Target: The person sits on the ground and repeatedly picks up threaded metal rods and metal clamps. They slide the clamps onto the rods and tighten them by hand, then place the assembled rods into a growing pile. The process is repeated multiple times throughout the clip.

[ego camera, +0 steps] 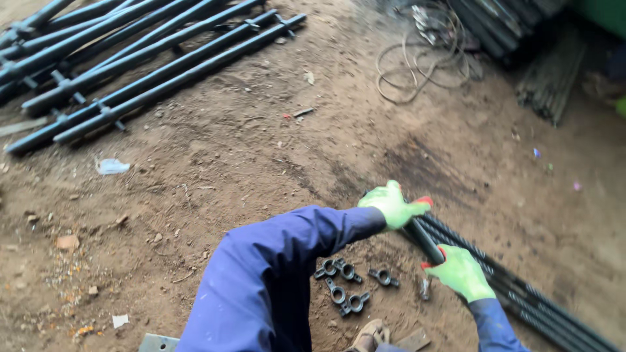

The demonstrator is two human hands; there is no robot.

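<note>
**A:** What's nearest the camera?

**B:** Blue sleeve (274, 274) crossing the frame, and a shoe toe (368, 336) at the bottom edge. Just beyond, a cluster of dark wing nuts (345, 287) lies loose on the dirt ground (215, 176), near the hands, likely so they're within reach.

**A:** Hands?

**B:** Both in green gloves with red fingertips. Right hand (462, 272) is closed around a dark steel rod (424, 240), gripping from the side. Left hand (391, 203) is wrapped over the same rod a little further up, fingers curled on top. Two grips close together, which looks like steadying the near end.

**A:** Where does the rod sit?

**B:** It's the top one of a small bundle of threaded rods (521, 293) lying on the ground and running off to the lower right. Near end is raised slightly in the hands; the rest lies with the bundle.

**A:** Further out?

**B:** A crumpled white scrap (111, 166) at left. Past that, a row of long dark tubes with collars (143, 65) laid side by side, top left. A tangle of wire loops (417, 58) at top centre. More stacked bars (554, 72) top right, too dim to tell the type.
</note>
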